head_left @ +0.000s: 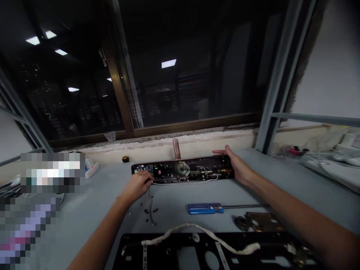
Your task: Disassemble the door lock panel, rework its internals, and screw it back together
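A long black housing (165,173) is tilted toward me, showing its open inside with a circuit board (146,168), a round metal part (182,168), brass parts and a white wire (194,183) along the lower edge. My right hand (237,167) grips its right end, thumb raised. At the left end, my left hand (142,181) has its fingers curled together by the board and the wire's end; what they pinch is hidden. Below that hand a thin grey cable (150,210) lies among several small screws (146,212). A copper-coloured bar (176,149) rises behind the housing.
A blue-handled screwdriver (206,208) lies before the housing. Nearer are metal lock parts (263,222) and a large black plate (163,258) with a taped cable (194,227). A small black-and-yellow roll (125,159) sits at the back; cables and white items (332,161) crowd the right.
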`<state>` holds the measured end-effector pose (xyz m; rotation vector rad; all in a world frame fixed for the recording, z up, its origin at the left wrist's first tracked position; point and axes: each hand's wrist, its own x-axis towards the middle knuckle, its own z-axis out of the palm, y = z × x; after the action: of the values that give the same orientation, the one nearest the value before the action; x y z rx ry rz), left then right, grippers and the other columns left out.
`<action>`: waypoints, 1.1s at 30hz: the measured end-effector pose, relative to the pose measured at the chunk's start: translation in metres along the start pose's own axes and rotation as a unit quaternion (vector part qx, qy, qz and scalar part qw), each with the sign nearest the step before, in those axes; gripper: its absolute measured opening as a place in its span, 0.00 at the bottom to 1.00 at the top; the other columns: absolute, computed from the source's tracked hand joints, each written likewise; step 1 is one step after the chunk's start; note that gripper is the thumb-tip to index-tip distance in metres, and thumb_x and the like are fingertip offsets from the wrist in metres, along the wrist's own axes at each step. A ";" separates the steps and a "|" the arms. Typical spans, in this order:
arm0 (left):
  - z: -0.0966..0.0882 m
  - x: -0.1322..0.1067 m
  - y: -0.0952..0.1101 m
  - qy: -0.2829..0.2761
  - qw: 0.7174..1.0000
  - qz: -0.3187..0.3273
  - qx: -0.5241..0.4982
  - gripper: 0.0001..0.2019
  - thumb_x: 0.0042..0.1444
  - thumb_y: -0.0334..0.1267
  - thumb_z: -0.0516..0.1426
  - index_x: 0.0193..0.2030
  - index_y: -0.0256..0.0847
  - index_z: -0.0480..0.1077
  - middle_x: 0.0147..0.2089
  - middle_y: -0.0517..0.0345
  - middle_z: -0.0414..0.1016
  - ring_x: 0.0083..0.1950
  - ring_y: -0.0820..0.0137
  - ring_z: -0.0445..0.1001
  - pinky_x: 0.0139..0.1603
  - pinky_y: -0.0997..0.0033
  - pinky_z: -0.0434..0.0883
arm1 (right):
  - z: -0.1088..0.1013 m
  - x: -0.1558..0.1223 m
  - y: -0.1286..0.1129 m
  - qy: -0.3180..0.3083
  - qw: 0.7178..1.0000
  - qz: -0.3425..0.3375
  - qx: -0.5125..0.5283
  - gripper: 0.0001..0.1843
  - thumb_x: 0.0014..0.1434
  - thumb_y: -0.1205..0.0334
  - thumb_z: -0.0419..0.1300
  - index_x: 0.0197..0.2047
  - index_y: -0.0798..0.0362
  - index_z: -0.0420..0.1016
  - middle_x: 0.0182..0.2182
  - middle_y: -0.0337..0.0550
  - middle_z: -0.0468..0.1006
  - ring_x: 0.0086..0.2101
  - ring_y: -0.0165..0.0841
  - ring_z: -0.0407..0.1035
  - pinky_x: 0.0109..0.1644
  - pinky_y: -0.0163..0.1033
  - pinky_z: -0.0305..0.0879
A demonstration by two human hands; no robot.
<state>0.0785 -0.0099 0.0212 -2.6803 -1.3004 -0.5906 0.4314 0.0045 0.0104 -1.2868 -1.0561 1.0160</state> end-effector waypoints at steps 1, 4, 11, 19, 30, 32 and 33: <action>0.000 -0.001 -0.001 -0.001 1.000 -0.001 -0.003 0.06 0.54 0.29 0.53 0.31 0.40 0.69 0.34 0.57 0.73 0.39 0.70 0.71 0.41 0.73 0.66 | 0.003 0.000 0.000 0.008 1.000 0.006 0.012 0.28 0.56 0.40 0.42 0.43 0.51 0.71 0.39 0.47 0.77 0.34 0.36 0.73 0.34 0.39 0.69; 0.001 -0.002 -0.003 -0.003 1.000 -0.007 -0.013 0.06 0.54 0.29 0.52 0.31 0.40 0.70 0.34 0.57 0.74 0.39 0.70 0.71 0.41 0.73 0.66 | 0.004 -0.003 0.000 0.018 0.999 0.021 0.036 0.25 0.57 0.43 0.43 0.41 0.51 0.72 0.37 0.46 0.78 0.33 0.36 0.73 0.32 0.37 0.68; 0.004 -0.001 -0.004 0.000 0.999 -0.034 -0.027 0.07 0.53 0.30 0.52 0.32 0.39 0.71 0.35 0.55 0.75 0.39 0.68 0.72 0.42 0.69 0.67 | 0.002 -0.011 -0.005 0.006 0.998 0.037 0.046 0.25 0.58 0.44 0.43 0.43 0.51 0.71 0.36 0.45 0.78 0.36 0.37 0.73 0.34 0.39 0.69; 0.000 0.002 0.003 0.012 0.995 -0.088 -0.050 0.07 0.51 0.29 0.53 0.30 0.39 0.72 0.33 0.57 0.77 0.36 0.69 0.74 0.39 0.71 0.68 | 0.001 -0.013 -0.008 0.001 0.999 0.033 0.034 0.24 0.58 0.46 0.42 0.42 0.52 0.71 0.33 0.45 0.79 0.35 0.37 0.73 0.36 0.39 0.68; 0.000 0.005 0.005 0.003 0.993 -0.106 -0.051 0.06 0.50 0.29 0.54 0.32 0.40 0.72 0.33 0.57 0.77 0.36 0.69 0.74 0.39 0.71 0.68 | 0.001 -0.010 -0.005 0.008 0.999 0.028 0.036 0.23 0.57 0.45 0.44 0.39 0.52 0.72 0.31 0.44 0.79 0.34 0.37 0.73 0.35 0.39 0.68; -0.001 0.003 0.004 -0.003 0.997 -0.069 -0.037 0.06 0.52 0.31 0.54 0.33 0.41 0.72 0.35 0.57 0.76 0.39 0.68 0.73 0.41 0.70 0.67 | 0.001 -0.010 -0.005 0.007 0.999 0.027 0.037 0.23 0.57 0.45 0.44 0.38 0.52 0.72 0.31 0.44 0.79 0.34 0.37 0.73 0.35 0.39 0.68; -0.002 0.002 0.003 -0.004 0.999 -0.046 -0.027 0.07 0.53 0.32 0.53 0.34 0.41 0.72 0.36 0.56 0.76 0.39 0.68 0.73 0.42 0.70 0.67 | 0.001 -0.010 -0.005 0.008 0.999 0.027 0.038 0.23 0.57 0.45 0.44 0.39 0.52 0.72 0.31 0.44 0.79 0.34 0.37 0.73 0.34 0.39 0.68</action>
<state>0.0813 -0.0109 0.0238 -2.6798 -1.4368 -0.6333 0.4286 -0.0055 0.0151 -1.2660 -0.9665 1.0755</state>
